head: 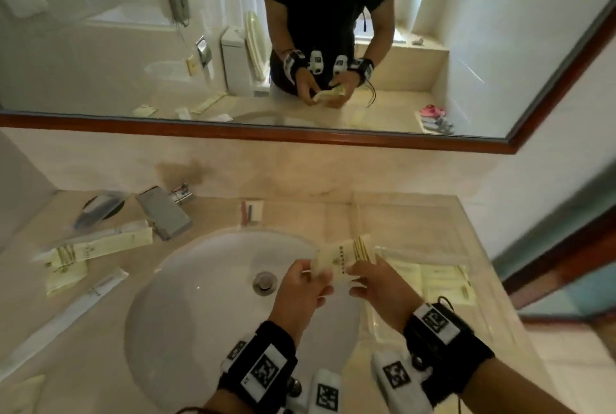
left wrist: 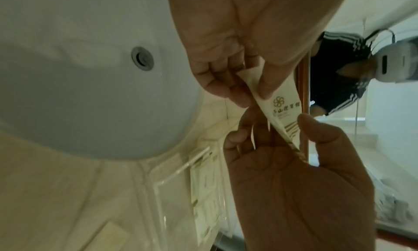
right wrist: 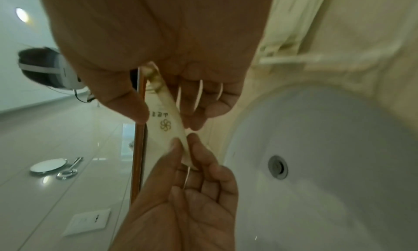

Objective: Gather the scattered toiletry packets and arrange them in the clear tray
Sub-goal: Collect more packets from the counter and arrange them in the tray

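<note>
Over the right side of the sink, both hands hold one cream toiletry packet (head: 343, 255) with gold stripes and a gold flower logo. My left hand (head: 316, 275) pinches its near left end between thumb and fingers. At the striped end, my right hand (head: 355, 275) pinches it too. The left wrist view shows the packet (left wrist: 280, 108) held between the left hand (left wrist: 251, 94) above and the right hand (left wrist: 273, 128) below. The clear tray (head: 420, 252) lies on the counter right of the sink, with several cream packets in it. More packets (head: 100, 245) lie scattered on the left counter.
The white basin (head: 200, 297) with its drain (head: 265, 282) fills the middle. A chrome faucet (head: 163, 213) stands at the back left, beside a dark dish (head: 100, 207). A small packet (head: 251, 212) lies behind the basin. A long white wrapped stick (head: 63, 313) lies front left. A mirror covers the wall.
</note>
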